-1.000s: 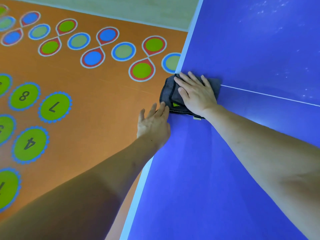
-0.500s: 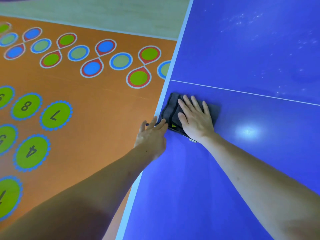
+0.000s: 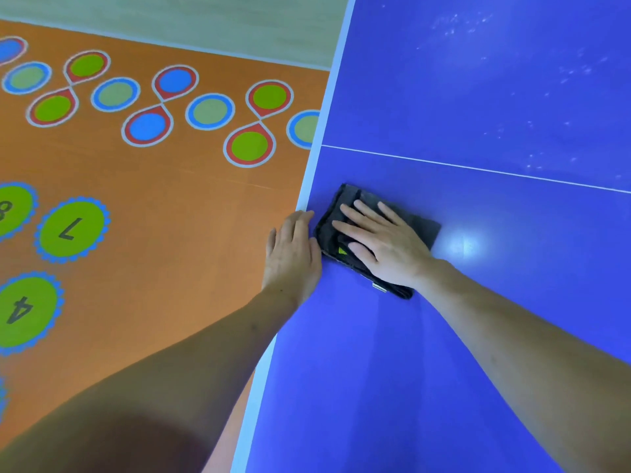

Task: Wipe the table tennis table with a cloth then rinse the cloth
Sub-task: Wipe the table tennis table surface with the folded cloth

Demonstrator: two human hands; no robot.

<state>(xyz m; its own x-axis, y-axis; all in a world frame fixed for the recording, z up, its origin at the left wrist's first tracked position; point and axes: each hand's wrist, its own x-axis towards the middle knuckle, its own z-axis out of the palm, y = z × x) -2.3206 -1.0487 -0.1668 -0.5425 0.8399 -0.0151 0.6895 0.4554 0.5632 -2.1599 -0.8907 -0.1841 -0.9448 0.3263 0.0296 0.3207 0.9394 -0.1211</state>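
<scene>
A folded dark grey cloth (image 3: 423, 227) lies flat on the blue table tennis table (image 3: 495, 302), close to its white left edge and just below the thin white centre line. My right hand (image 3: 382, 244) presses down on the cloth with straight, spread fingers. My left hand (image 3: 293, 254) rests at the table's left edge with its fingers straight, right beside the cloth's near corner. Pale dust specks dot the table's far half beyond the line.
The table's white left edge (image 3: 307, 196) runs diagonally from top to bottom. Left of it lies an orange floor (image 3: 164, 206) painted with coloured circles and numbered green discs. A pale floor strip (image 3: 170, 22) lies at the back.
My right hand has drawn the cloth toward me, from on the centre line to below it. My left hand has slid along the edge with it.
</scene>
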